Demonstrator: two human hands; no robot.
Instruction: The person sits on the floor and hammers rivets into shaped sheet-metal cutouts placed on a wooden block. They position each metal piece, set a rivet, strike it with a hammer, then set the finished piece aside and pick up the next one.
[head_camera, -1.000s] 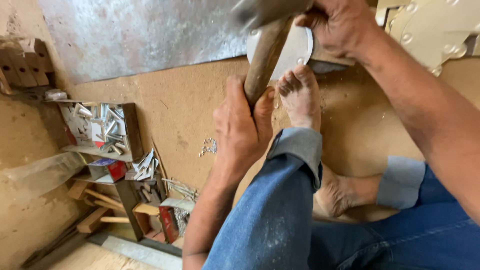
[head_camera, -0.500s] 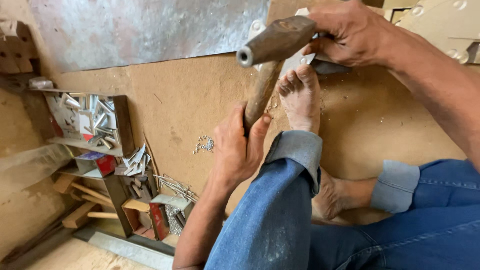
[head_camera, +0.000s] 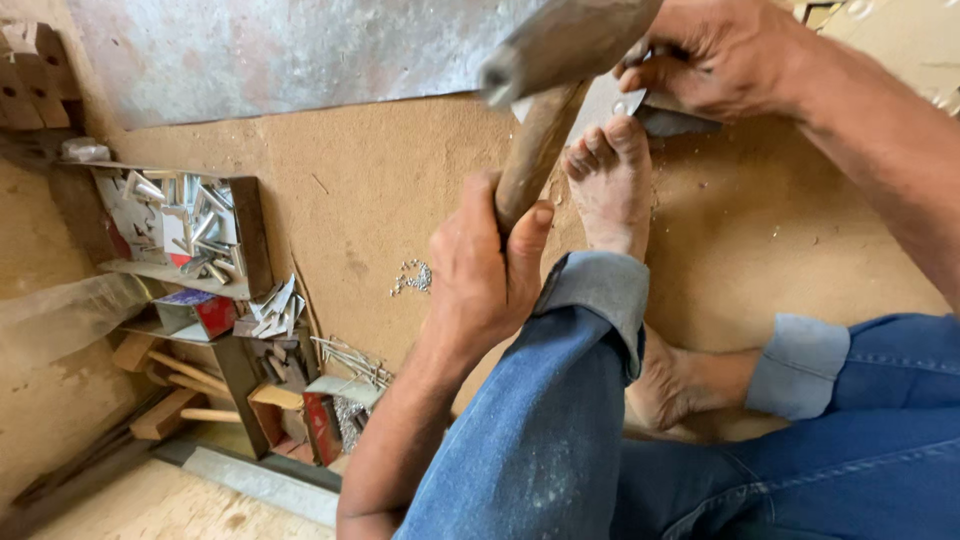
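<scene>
My left hand (head_camera: 485, 270) grips the wooden handle of a hammer (head_camera: 545, 110), whose grey metal head is raised and blurred near the top of the view. My right hand (head_camera: 715, 55) holds a small flat metal piece (head_camera: 605, 100) down on the brown board floor (head_camera: 380, 190), just beyond my bare foot (head_camera: 610, 185). The toes press against that piece. My legs in blue jeans fill the lower right, with the other bare foot (head_camera: 685, 385) tucked under.
A large grey metal sheet (head_camera: 290, 50) lies at the top left. A box of metal bits (head_camera: 185, 220) and small boxes with nails (head_camera: 290, 350) sit at the left. A little pile of small nails (head_camera: 412, 278) lies near my left hand.
The hammer head has swung up and closer to the camera over the metal piece, and the view has shifted slightly. My right hand stays on the piece.
</scene>
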